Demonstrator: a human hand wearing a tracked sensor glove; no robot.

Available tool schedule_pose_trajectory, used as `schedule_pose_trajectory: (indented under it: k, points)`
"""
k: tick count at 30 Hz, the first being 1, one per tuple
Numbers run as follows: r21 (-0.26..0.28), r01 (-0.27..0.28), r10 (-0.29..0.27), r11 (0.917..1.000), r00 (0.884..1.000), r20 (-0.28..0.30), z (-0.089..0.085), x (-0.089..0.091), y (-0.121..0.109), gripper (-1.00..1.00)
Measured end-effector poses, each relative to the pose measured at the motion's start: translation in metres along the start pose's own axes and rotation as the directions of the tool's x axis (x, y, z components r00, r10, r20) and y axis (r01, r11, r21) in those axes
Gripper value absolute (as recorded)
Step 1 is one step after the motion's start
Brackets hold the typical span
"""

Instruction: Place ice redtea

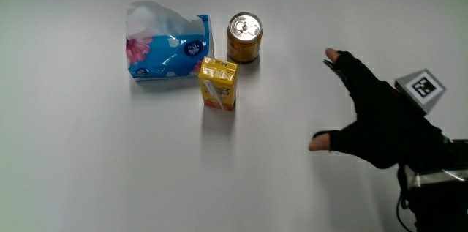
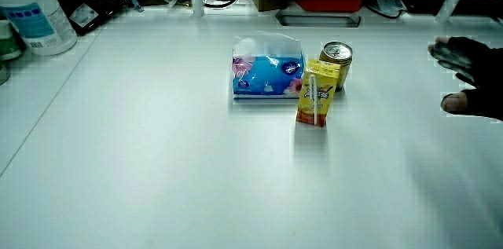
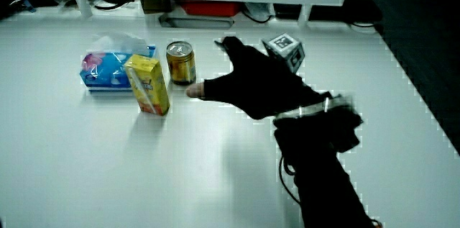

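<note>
A yellow iced tea carton (image 1: 219, 83) stands upright on the white table, with a straw on its face in a side view (image 2: 315, 93); it also shows in a side view (image 3: 149, 84). It stands just nearer to me than a gold can (image 1: 244, 38) and a blue tissue pack (image 1: 167, 47). The gloved hand (image 1: 369, 118) hovers over bare table well apart from the carton, fingers spread and holding nothing. The patterned cube (image 1: 421, 88) sits on its back. The hand (image 3: 251, 84) and its forearm show in a side view, and its fingers (image 2: 464, 68) in a side view.
The white table (image 1: 110, 166) runs to a low partition. A large clear plastic bottle (image 2: 35, 9) stands near the table's edge, farther from me than the tissue pack (image 2: 266, 68). Cables and boxes lie under the partition shelf (image 2: 314, 5).
</note>
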Motion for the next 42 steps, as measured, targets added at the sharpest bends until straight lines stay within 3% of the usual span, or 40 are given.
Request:
schedule_pose_trajectory:
  k: [2, 5, 6, 7, 8, 9, 11, 12, 18, 24, 27, 35, 42]
  points:
    - [-0.009, 0.02, -0.019, 0.9998, 0.998, 0.059, -0.002, 0.008, 0.013, 0.0]
    - [-0.024, 0.024, -0.025, 0.9994, 0.999, -0.048, -0.015, -0.014, 0.022, 0.0]
    - [-0.036, 0.005, -0.006, 0.9993, 0.999, -0.032, -0.017, -0.012, 0.029, 0.0]
    - [-0.039, -0.024, 0.021, 0.999, 0.998, -0.061, -0.021, -0.015, 0.033, 0.0]
    - [-0.038, 0.005, -0.006, 0.9993, 0.999, -0.037, -0.022, -0.011, 0.038, 0.0]
    - [-0.046, -0.038, 0.035, 0.9982, 0.997, -0.069, -0.025, -0.008, 0.044, 0.0]
    - [-0.053, -0.014, 0.01, 0.9985, 0.997, -0.081, -0.032, -0.009, 0.051, 0.0]
    - [-0.064, -0.032, 0.025, 0.9975, 0.994, -0.107, -0.035, -0.009, 0.055, 0.0]
    - [-0.064, -0.046, 0.038, 0.9969, 0.993, -0.112, -0.049, 0.007, 0.082, 0.0]
    - [-0.086, -0.044, 0.031, 0.9953, 0.988, -0.154, -0.065, 0.011, 0.1, 0.0]
    - [-0.092, -0.073, 0.058, 0.9931, 0.985, -0.161, -0.073, 0.019, 0.11, 0.0]
    - [-0.042, -0.11, 0.099, 0.993, 0.974, -0.205, -0.081, 0.031, 0.118, 0.0]
    - [0.034, -0.136, 0.141, 0.9901, 0.962, -0.234, -0.081, 0.033, 0.116, -0.25]
